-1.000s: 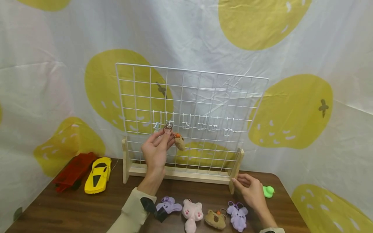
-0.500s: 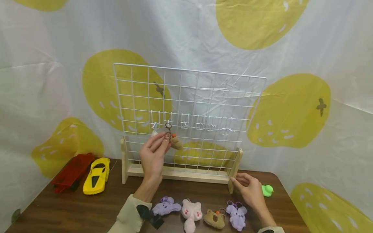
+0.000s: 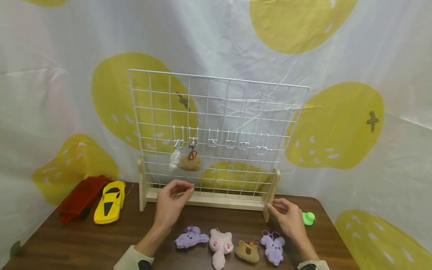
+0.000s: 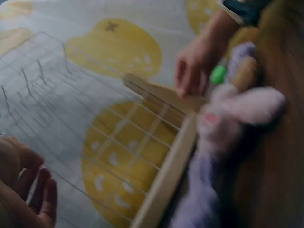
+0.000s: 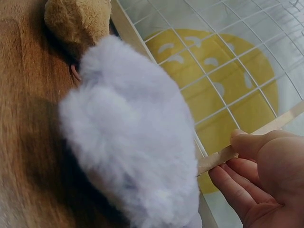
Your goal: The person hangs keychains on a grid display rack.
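My left hand (image 3: 168, 205) hovers before the lower part of the rack with its fingers loosely bent and nothing in them. Above it, a brown plush keychain (image 3: 190, 164) hangs by its metal clasp from a white hook, beside a hanging white plush (image 3: 174, 160). With thumb and fingers, my right hand (image 3: 291, 222) grips the wooden end post (image 3: 272, 191) of the wire grid rack; the right wrist view also shows this post (image 5: 223, 157) between thumb and fingers. Fingers of the left hand (image 4: 26, 187) look blurred in the left wrist view.
On the table lie a purple plush (image 3: 191, 237), a pink plush (image 3: 221, 245), a brown plush (image 3: 247, 251) and another purple plush (image 3: 273, 247). A yellow toy car (image 3: 109, 202) and a red one (image 3: 82, 198) stand left. A green duck (image 3: 308, 218) sits right.
The left hand has let go of the brown plush keychain, which now hangs from the hook, and has moved down and slightly left. The right hand keeps its grip on the post.
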The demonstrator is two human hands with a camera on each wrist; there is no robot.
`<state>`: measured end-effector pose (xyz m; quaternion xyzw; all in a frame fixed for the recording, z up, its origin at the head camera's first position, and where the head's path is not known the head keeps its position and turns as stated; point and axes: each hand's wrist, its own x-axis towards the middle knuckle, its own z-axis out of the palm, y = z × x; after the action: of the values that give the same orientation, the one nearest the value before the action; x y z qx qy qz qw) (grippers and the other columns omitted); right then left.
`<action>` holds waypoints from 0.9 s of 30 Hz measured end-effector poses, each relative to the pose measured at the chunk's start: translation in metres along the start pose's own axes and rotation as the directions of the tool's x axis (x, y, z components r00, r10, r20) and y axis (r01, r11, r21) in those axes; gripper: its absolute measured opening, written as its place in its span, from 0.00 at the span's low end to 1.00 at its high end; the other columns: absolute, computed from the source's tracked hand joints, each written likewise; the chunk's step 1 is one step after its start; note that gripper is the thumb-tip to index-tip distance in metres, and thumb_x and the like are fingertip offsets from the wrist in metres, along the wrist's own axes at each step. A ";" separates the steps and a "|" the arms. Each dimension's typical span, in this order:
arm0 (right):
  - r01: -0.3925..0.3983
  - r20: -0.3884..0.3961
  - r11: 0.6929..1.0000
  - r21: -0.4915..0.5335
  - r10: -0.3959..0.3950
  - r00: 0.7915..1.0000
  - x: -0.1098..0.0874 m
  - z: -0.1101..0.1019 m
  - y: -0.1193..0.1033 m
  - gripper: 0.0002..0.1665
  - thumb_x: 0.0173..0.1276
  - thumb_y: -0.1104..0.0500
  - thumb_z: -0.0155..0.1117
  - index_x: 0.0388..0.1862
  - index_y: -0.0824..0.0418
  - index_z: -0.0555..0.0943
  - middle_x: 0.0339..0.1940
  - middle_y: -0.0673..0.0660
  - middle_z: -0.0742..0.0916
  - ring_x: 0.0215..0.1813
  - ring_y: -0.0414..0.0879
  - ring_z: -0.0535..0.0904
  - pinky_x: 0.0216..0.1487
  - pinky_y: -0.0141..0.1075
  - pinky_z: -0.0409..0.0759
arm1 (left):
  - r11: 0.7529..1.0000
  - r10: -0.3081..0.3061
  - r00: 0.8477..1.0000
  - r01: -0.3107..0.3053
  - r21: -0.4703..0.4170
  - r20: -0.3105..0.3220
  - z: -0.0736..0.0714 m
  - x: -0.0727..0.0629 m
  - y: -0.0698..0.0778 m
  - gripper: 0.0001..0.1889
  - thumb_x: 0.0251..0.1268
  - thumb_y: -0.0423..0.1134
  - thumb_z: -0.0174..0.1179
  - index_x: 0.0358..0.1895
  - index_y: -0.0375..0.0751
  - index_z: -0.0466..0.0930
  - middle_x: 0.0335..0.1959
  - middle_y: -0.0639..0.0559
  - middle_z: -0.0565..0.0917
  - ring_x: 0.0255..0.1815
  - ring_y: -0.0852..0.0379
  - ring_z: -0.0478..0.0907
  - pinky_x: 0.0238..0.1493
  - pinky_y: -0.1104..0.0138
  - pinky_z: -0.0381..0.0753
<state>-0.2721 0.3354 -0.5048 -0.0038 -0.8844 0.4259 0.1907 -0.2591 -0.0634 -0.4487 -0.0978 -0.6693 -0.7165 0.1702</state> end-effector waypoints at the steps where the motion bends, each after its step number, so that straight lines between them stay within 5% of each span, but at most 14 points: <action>1: 0.001 0.002 1.000 0.000 -0.001 1.000 0.000 0.000 0.000 0.17 0.72 0.53 0.79 0.52 0.63 0.90 0.49 0.64 0.95 0.54 0.56 0.93 0.47 0.21 0.85 | 0.999 -0.020 0.999 0.019 0.042 0.043 -0.004 -0.003 -0.006 0.07 0.68 0.28 0.74 0.46 0.36 0.89 0.47 0.41 0.93 0.48 0.57 0.90 0.52 0.71 0.89; 6: 0.009 -0.002 1.000 -0.002 -0.009 1.000 0.001 0.001 0.000 0.17 0.72 0.53 0.79 0.52 0.63 0.90 0.49 0.64 0.95 0.54 0.57 0.93 0.46 0.21 0.84 | 0.965 -0.096 0.956 0.022 0.260 0.279 -0.025 -0.011 -0.034 0.08 0.68 0.30 0.74 0.47 0.38 0.89 0.45 0.44 0.94 0.46 0.55 0.91 0.51 0.71 0.89; 12: 0.007 -0.007 1.000 -0.003 -0.007 1.000 0.000 0.001 0.001 0.17 0.72 0.53 0.79 0.52 0.63 0.90 0.48 0.64 0.95 0.54 0.57 0.93 0.46 0.20 0.84 | 0.915 -0.137 0.844 -0.092 0.392 0.518 -0.046 -0.012 -0.053 0.10 0.69 0.35 0.73 0.49 0.36 0.89 0.44 0.46 0.94 0.42 0.59 0.90 0.45 0.71 0.88; 17: 0.012 -0.011 1.000 -0.013 -0.012 1.000 0.000 0.001 0.002 0.17 0.72 0.52 0.79 0.52 0.62 0.90 0.48 0.63 0.95 0.54 0.57 0.94 0.45 0.21 0.84 | 0.894 -0.195 0.760 -0.121 0.431 0.620 -0.052 -0.010 -0.057 0.11 0.71 0.40 0.73 0.50 0.39 0.91 0.45 0.48 0.94 0.42 0.61 0.89 0.46 0.72 0.87; 22: 0.018 -0.017 1.000 -0.017 -0.018 1.000 0.000 0.002 0.002 0.17 0.72 0.52 0.79 0.51 0.62 0.90 0.47 0.63 0.95 0.53 0.57 0.94 0.45 0.19 0.82 | 0.907 -0.199 0.735 -0.113 0.406 0.648 -0.054 -0.011 -0.056 0.13 0.72 0.38 0.72 0.53 0.36 0.90 0.48 0.45 0.93 0.45 0.59 0.89 0.50 0.73 0.88; 27: 0.021 -0.013 1.000 -0.001 -0.021 1.000 -0.001 0.002 0.001 0.16 0.73 0.54 0.78 0.52 0.63 0.90 0.47 0.64 0.95 0.53 0.57 0.94 0.45 0.17 0.81 | 0.901 -0.189 0.738 -0.131 0.413 0.648 -0.054 -0.013 -0.056 0.13 0.70 0.35 0.73 0.54 0.35 0.90 0.47 0.45 0.93 0.43 0.60 0.88 0.48 0.72 0.88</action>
<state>-0.2719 0.3345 -0.5067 0.0027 -0.8833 0.4237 0.2007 -0.2635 -0.1132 -0.5100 -0.2993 -0.8279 -0.4679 -0.0779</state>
